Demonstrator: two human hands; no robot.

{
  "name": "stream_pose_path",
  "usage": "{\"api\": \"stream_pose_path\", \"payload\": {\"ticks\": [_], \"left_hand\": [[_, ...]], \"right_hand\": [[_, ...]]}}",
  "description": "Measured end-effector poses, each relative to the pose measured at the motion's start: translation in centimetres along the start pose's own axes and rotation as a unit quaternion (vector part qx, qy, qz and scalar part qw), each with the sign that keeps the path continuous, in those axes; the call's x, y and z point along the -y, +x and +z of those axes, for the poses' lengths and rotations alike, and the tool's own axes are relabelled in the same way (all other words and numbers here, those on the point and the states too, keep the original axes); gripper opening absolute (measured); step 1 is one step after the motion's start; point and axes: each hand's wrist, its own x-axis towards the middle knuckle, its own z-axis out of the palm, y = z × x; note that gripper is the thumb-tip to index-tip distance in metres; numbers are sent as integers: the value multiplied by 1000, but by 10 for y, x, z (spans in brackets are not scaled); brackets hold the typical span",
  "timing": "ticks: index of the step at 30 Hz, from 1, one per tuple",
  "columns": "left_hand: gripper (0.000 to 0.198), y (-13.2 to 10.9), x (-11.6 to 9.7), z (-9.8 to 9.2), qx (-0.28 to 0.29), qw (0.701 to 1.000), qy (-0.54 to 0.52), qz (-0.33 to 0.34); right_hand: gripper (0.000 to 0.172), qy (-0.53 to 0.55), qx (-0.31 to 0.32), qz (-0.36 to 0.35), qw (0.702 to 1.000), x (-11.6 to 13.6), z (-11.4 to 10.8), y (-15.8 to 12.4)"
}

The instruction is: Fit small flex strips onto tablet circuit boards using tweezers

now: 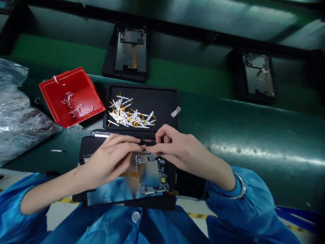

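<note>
An opened device (152, 174) with a circuit board and a metal shield lies in a black fixture (101, 200) at the near edge. My left hand (111, 159) and my right hand (177, 149) meet above the board's top edge, fingertips pinched together on a small pale strip I can barely make out. Just behind them, a black tray (165, 98) holds a pile of several white and yellow strips (130, 115).
A red bin (72, 96) with several white scraps sits at the left, next to crinkled plastic bags (17, 118). Two more opened devices in black fixtures (130, 51) (259, 76) rest on the green conveyor belt (254, 135). A loose white scrap (175, 111) lies by the tray.
</note>
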Motion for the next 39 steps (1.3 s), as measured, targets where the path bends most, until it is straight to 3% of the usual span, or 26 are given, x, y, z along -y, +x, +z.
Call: {"api": "stream_pose_path", "payload": {"ticks": [3, 6, 9, 12, 14, 17, 21, 24, 29, 39], "left_hand": [[23, -5, -1, 2, 2, 995, 84, 61], [25, -6, -3, 3, 8, 991, 111, 68], [28, -2, -7, 3, 21, 997, 64, 25], [34, 3, -10, 5, 15, 999, 24, -15], [36, 4, -11, 7, 26, 999, 44, -3], [35, 2, -11, 10, 40, 987, 137, 75], [32, -1, -10, 10, 36, 971, 203, 123], [34, 0, -9, 10, 35, 977, 184, 104], [29, 5, -11, 9, 37, 974, 190, 117], [26, 2, -12, 6, 62, 968, 204, 131]], "right_hand": [[24, 1, 52, 41, 998, -1, -7, 1], [25, 67, 37, 14, 997, -4, -10, -3], [25, 197, -76, 3, 977, -7, -12, -11], [22, 328, -219, 60, 917, -8, -11, -16], [31, 383, -250, 80, 886, -9, -5, -14], [45, 451, -221, 147, 852, -10, 7, -4], [33, 563, -148, 186, 792, -13, 18, 3], [34, 568, -122, 170, 796, -13, 17, 1], [37, 540, -134, 172, 813, -12, 18, -1], [34, 535, -160, 188, 808, -11, 21, 0]]}}
